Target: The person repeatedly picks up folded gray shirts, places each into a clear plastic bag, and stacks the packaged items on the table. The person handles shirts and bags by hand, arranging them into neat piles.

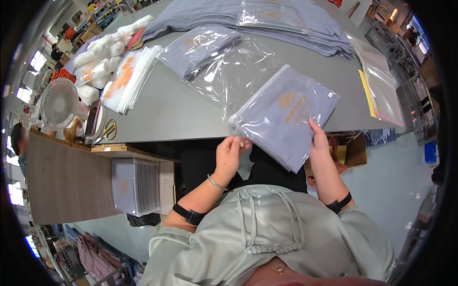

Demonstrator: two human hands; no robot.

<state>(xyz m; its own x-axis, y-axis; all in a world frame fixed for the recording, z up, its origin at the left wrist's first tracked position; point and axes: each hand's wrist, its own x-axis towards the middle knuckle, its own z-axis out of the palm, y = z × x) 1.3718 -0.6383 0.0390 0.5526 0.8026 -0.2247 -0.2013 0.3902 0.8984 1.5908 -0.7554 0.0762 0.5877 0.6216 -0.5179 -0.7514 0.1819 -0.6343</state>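
One folded blue-grey cloth in clear plastic [286,119] is held across the edge of the grey tabletop [162,109]: clasped by the right grip [319,138], its corner apparently pinched by the left grip [230,151]. Bagging seems nearly completed; the wide blue-grey cloth pile [322,35] looks unbagged.

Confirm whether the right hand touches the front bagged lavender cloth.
Touching: head view shows the right hand gripping the bagged cloth, thumb on top.

Bright, even light leaves white glare on clear plastic [238,69]; edges bow toward a black rim.
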